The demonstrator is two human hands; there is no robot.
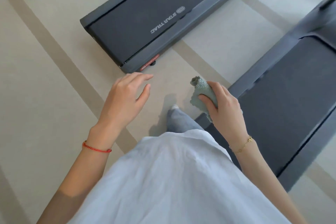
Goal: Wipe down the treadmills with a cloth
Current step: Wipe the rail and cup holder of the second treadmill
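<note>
The right hand [224, 109] grips a bunched, pale green terry cloth [202, 90], fingers curled round its middle with the thumb pressing on the near side. The cloth's long axis runs from a frayed lower edge by the heel of the hand up to a rolled end that points away from the person and slightly left, toward the nearer corner of the far treadmill. The cloth is held in the air above the floor, in the gap between the two machines, touching neither.

The left hand [125, 96] holds nothing; its fingers are loosely spread and slightly bent, reaching forward, palm down, just short of the far machine's rear corner.

The dark grey treadmill with a black belt printed STAR TRAC [160, 18] lies ahead, its long axis running diagonally from the lower left to the upper right, rear end nearest the person. A second dark grey treadmill with a black belt [283, 107] lies to the right, on a roughly parallel diagonal, its rear end beside the right forearm.

A red cord bracelet [96, 148] circles the left wrist and a thin gold chain bracelet [244, 144] the right. The person wears a loose white shirt [172, 178] and light jeans [180, 121]. The floor is beige with darker tan stripes [45, 45].
</note>
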